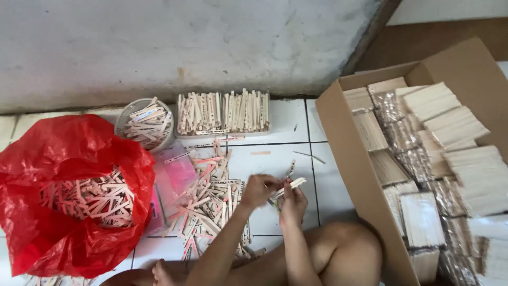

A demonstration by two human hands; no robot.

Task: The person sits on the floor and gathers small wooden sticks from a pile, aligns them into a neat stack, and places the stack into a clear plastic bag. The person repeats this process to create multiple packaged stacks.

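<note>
My left hand and right hand pinch a few sticks together, held above the floor right of the pile. A loose grip could, I think, drop them among the pile.

A loose pile of wooden sticks lies on the tiled floor. Left of the pile sits an open plastic bag with more sticks inside. Behind the pile, against the wall, stand a round tub and a rectangular tray, both filled with sticks. Right of the pile, a cardboard box holds stacked bundles of sticks. Both hands, left hand and right hand, meet just right of the pile.
</note>
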